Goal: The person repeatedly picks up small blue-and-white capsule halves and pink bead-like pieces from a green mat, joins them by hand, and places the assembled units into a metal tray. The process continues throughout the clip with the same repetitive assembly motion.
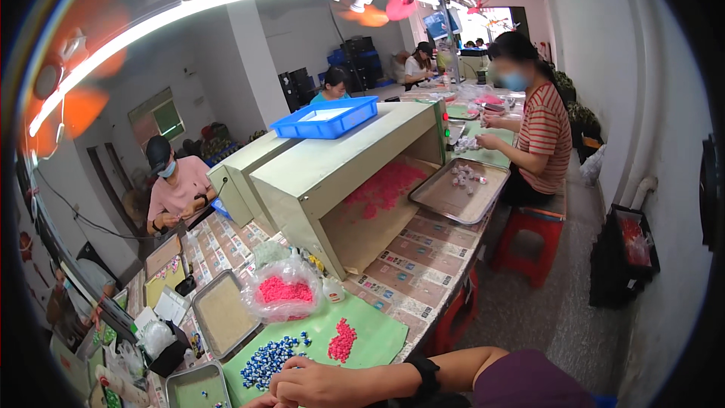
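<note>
My right hand [313, 382] comes in at the lower edge, a dark band round its wrist, and its fingers are curled together. What they pinch, if anything, is hidden by the back of the hand. Only a sliver of my left hand [261, 402] shows below it, close to the right fingers. Just beyond the hands, a pile of small blue-and-white pieces [266, 359] lies on a green mat [377, 325]. Right of that pile sits a small heap of pinkish-red pieces [342, 341]. Behind them, a clear plastic bag [253, 298] holds many more pink pieces [285, 289].
A metal tray [225, 313] stands left of the bag, and another tray [198, 387] with a few pieces is nearer. A small white bottle [333, 290] stands by the bag. Ahead, a long cream box-shaped machine [287, 193] carries a blue tray [326, 118]. Several people work around the table.
</note>
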The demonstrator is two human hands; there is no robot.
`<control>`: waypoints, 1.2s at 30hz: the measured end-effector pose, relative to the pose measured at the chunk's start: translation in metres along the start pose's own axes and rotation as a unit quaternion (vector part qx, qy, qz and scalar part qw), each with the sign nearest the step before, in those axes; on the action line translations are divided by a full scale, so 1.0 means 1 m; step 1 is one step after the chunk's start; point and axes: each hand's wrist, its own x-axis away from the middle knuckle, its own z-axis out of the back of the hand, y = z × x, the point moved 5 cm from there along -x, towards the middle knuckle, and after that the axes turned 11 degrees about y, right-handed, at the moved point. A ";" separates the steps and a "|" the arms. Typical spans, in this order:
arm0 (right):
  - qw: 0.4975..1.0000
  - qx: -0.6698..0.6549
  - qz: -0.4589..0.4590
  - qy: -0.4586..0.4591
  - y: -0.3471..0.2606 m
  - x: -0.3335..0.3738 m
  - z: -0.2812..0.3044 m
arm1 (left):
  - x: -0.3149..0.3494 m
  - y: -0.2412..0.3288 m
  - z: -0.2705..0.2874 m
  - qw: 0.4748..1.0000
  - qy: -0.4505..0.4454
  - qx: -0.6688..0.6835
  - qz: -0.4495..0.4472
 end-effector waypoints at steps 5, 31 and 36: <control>0.995 -0.075 -0.055 -0.019 0.026 0.001 -0.031 | -0.012 -0.018 0.023 0.999 0.021 0.013 0.022; 0.989 -0.083 -0.116 -0.039 0.062 -0.009 -0.054 | -0.035 -0.041 0.053 0.994 0.035 0.070 0.080; 0.965 -0.129 -0.211 -0.083 0.080 -0.004 -0.063 | -0.041 -0.041 0.053 0.994 0.042 0.071 0.075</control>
